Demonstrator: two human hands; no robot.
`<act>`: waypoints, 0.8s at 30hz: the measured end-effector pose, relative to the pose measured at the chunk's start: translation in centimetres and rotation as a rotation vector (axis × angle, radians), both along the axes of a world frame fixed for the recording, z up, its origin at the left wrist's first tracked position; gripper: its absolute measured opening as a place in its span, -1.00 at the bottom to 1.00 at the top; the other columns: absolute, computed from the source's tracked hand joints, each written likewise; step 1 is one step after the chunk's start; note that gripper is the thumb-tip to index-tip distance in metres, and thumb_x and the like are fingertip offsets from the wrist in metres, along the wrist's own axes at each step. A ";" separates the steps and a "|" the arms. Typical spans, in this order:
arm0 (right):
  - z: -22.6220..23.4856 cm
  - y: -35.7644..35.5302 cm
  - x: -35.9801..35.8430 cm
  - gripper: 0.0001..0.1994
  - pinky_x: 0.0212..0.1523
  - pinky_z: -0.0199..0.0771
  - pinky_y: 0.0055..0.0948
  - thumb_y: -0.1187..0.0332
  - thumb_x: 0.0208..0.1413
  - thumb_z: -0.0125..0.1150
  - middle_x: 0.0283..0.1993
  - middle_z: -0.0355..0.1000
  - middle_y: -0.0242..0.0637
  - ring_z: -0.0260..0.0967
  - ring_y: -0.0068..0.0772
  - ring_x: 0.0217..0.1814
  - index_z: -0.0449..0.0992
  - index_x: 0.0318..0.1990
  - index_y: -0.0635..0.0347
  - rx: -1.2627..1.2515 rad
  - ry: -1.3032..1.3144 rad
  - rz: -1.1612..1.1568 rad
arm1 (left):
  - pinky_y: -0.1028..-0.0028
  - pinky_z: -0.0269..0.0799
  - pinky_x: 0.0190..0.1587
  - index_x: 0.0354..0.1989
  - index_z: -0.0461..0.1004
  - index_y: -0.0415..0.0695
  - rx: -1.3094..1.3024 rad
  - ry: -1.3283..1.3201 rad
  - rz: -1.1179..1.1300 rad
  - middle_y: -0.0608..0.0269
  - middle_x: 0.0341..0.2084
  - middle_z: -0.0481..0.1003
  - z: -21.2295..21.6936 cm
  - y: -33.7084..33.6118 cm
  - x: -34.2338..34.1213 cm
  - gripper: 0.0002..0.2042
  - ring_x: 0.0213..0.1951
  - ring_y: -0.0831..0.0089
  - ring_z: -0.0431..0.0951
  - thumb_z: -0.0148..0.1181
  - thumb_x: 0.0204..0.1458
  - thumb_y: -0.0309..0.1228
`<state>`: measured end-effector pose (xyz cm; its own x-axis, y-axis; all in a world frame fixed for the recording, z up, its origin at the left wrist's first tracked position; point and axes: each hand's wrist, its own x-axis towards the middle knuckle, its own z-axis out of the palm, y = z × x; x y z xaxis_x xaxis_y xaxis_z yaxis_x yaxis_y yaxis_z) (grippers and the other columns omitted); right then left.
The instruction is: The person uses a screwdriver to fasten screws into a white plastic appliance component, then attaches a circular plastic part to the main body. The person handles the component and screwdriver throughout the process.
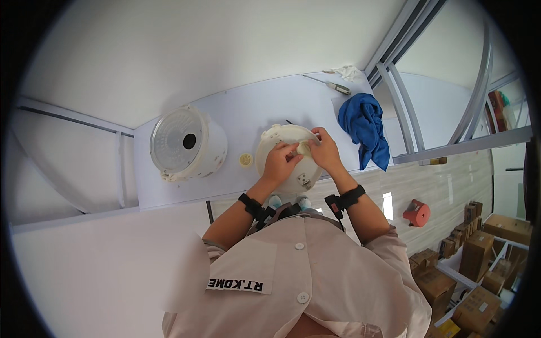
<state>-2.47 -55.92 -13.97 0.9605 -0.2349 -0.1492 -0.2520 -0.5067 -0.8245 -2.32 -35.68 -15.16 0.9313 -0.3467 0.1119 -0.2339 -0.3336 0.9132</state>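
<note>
A white round appliance lid (287, 181) lies at the table's front edge, with a small labelled patch on its near part. Over it, both hands meet at a small cream-coloured rounded piece (304, 149). My left hand (277, 164) comes from the left, its fingertips bent against the piece. My right hand (325, 151) holds the piece from the right, with thumb and fingers curled near the lid's rim. Part of the piece is hidden by the fingers. A small round yellow cap (245, 160) sits just left of the lid.
A white drum-shaped appliance body (211, 143) with a grey disc top stands at the left. On the right lie a crumpled blue cloth (363, 127), a screwdriver (338, 88) and a white rag (347, 72). A red stool (417, 213) and several cardboard boxes (477, 253) occupy the floor.
</note>
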 end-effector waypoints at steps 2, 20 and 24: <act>-0.7 -0.7 -0.1 -0.64 0.04 0.67 -0.08 0.38 0.30 0.31 -0.05 0.69 -0.03 0.69 0.06 -0.03 0.57 0.24 0.03 0.092 -0.020 0.026 | 0.41 0.68 -0.16 0.22 0.71 -0.21 -0.010 -0.005 0.010 0.15 -0.17 0.66 0.0 -0.1 -0.1 -0.55 -0.29 0.39 0.73 0.58 0.13 -0.47; 1.9 -0.6 -1.2 -0.50 0.27 0.62 -0.07 0.32 0.25 0.35 0.17 0.66 0.12 0.63 0.18 0.23 0.59 0.34 0.16 -0.028 -0.044 0.092 | 0.39 0.68 -0.14 0.27 0.61 -0.18 -0.051 0.065 0.158 0.11 -0.06 0.71 2.4 2.1 0.3 -0.55 -0.23 0.37 0.73 0.47 0.19 -0.50; 1.8 -0.4 -1.8 -0.46 0.31 0.59 -0.02 0.27 0.23 0.39 0.23 0.61 0.13 0.58 0.20 0.29 0.58 0.35 0.23 -0.169 -0.123 0.120 | 0.30 0.67 -0.07 0.26 0.62 -0.14 0.227 -0.128 0.287 0.15 -0.03 0.68 4.1 6.0 0.2 -0.55 -0.20 0.23 0.71 0.38 0.15 -0.53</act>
<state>-4.26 -56.28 -12.14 0.9915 -0.1299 0.0027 -0.0844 -0.6599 -0.7466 -2.10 -29.64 -11.06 0.9775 -0.1034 0.1840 -0.2091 -0.5926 0.7779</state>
